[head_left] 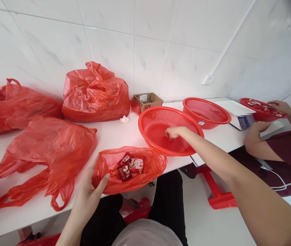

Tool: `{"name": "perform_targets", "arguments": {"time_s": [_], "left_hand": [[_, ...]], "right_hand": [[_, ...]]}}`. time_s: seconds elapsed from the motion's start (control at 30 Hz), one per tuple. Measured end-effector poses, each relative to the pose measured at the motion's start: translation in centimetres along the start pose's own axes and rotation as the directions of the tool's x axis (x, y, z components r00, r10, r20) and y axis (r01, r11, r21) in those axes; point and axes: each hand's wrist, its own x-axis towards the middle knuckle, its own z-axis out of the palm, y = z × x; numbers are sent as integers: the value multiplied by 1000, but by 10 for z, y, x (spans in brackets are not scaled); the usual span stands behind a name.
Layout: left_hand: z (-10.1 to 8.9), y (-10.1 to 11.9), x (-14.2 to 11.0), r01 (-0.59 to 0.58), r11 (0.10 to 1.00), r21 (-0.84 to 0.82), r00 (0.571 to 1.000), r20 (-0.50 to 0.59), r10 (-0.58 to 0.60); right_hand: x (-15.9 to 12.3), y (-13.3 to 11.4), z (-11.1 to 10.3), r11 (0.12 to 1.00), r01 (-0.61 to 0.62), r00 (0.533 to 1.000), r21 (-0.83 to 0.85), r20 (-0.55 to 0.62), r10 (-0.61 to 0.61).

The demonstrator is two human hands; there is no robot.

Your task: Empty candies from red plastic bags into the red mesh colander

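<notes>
My left hand (pixel 90 186) grips the left edge of an open red plastic bag (pixel 140 184), thumb inside the rim and fingers outside. Several small red and dark-red printed packets (pixel 125 172) lie inside the bag. My right hand (pixel 173 132) reaches down into a red perforated plastic basket (pixel 145 131) just behind the bag. Its fingers are curled together near the basket's bottom, and whatever they may hold is hidden. No packets show in the visible part of this basket.
Filled red plastic bags (pixel 95 99) stand along the wall, with another bag (pixel 55 147) at left. A small cardboard box (pixel 150 100), a second red basket (pixel 207 112) and a scale (pixel 237 112) sit behind. At right, a co-worker's hand (pixel 280 106) touches a filled basket (pixel 248 109).
</notes>
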Motion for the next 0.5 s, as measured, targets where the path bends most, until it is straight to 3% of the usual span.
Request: {"name": "perform_targets", "arguments": {"time_s": [0.13, 0.27, 0.33, 0.4, 0.5], "left_hand": [[-4, 3, -2, 139, 986, -97, 989, -34, -143], [-10, 3, 1, 236, 963, -130, 971, -16, -240], [-13, 1, 4, 238, 962, -135, 971, 22, -238], [-19, -3, 5, 250, 960, -127, 968, 41, -246], [-34, -9, 4, 238, 971, -32, 971, -28, -239]], "right_hand": [[-18, -35, -8, 963, 229, 972, 139, -80, -220], [-48, -91, 13, 783, 568, 816, 254, -297, -496], [-63, -116, 29, 777, 612, 765, 146, -361, -534], [-78, -127, 42, 797, 603, 748, 38, -372, -549], [-104, -117, 53, 842, 540, 805, 7, -297, -514]]}}
